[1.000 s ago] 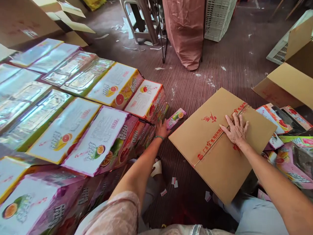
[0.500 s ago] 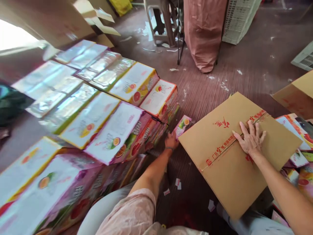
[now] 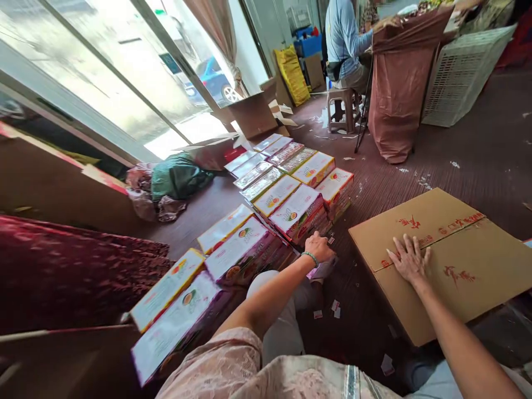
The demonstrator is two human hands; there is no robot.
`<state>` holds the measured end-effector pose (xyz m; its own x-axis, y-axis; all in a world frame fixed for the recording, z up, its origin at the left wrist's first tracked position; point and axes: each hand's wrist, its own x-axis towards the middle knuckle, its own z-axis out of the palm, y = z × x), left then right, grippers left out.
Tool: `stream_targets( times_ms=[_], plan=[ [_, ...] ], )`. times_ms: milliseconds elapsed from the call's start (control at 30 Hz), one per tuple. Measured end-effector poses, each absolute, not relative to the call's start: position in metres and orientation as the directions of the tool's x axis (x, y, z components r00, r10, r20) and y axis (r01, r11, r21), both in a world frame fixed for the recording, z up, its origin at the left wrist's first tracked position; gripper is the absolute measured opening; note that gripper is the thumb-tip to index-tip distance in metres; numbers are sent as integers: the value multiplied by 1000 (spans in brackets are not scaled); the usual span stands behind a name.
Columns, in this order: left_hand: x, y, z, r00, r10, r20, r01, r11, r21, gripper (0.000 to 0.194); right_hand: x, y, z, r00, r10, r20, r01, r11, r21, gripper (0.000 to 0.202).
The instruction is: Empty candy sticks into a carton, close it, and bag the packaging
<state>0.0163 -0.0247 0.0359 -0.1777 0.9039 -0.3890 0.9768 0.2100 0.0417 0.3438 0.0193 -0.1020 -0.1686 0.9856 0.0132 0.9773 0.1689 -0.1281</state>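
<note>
My right hand (image 3: pixel 410 259) lies flat with fingers spread on top of a closed brown carton (image 3: pixel 440 271) printed in red. My left hand (image 3: pixel 319 247), wearing a green bead bracelet, is closed beside the stacked fruit-print boxes. Below its fingers shows a blurred small purple box (image 3: pixel 315 272), mostly hidden, which the hand seems to grip. The nearest stacked box (image 3: pixel 296 209) is white on top with purple sides. More white-topped boxes (image 3: pixel 236 249) with yellow or purple edges stand in rows to the left.
Paper scraps (image 3: pixel 336 306) lie on the dark floor between my knees. An open carton (image 3: pixel 254 113) stands behind the rows. Farther off, a person (image 3: pixel 343 39) sits on a stool (image 3: pixel 341 108) by a cloth-covered table (image 3: pixel 394 100) and a white crate (image 3: pixel 463 77).
My view has swung left and up, bringing in the windows and the seated person. My left hand has drawn back with the small purple box; my right hand stays on the carton.
</note>
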Motion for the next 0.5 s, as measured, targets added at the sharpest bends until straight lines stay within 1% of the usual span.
stream_targets(
  times_ms=[67, 133, 200, 267, 333, 400, 433, 500],
  plan=[
    [8, -45, 71, -190, 927, -324, 970, 228, 83, 48, 328, 8, -101, -192, 981, 16, 972, 192, -136, 70],
    [-7, -66, 108, -215, 952, -217, 952, 253, 169, 52, 322, 1, -102, -194, 981, 13, 968, 194, -160, 74],
    [-28, -87, 142, -253, 966, -56, 924, 258, 281, 53, 322, -2, -106, -187, 982, 26, 963, 189, -194, 79],
    [-57, -107, 172, -284, 948, 143, 897, 210, 389, 51, 324, -4, -111, -171, 983, 59, 956, 180, -232, 83],
    [-93, -124, 196, -299, 895, 332, 881, 125, 457, 51, 325, -7, -115, -150, 985, 90, 949, 168, -265, 85],
    [-131, -139, 212, -333, 815, 475, 873, 76, 481, 54, 325, -12, -117, -137, 986, 93, 948, 157, -277, 87],
    [-149, -145, 216, -366, 768, 525, 870, 82, 486, 55, 325, -15, -117, -135, 987, 83, 951, 152, -270, 88],
    [-181, -157, 217, -468, 667, 579, 852, 166, 496, 54, 324, -19, -116, -131, 990, 49, 964, 139, -228, 86]
  ],
)
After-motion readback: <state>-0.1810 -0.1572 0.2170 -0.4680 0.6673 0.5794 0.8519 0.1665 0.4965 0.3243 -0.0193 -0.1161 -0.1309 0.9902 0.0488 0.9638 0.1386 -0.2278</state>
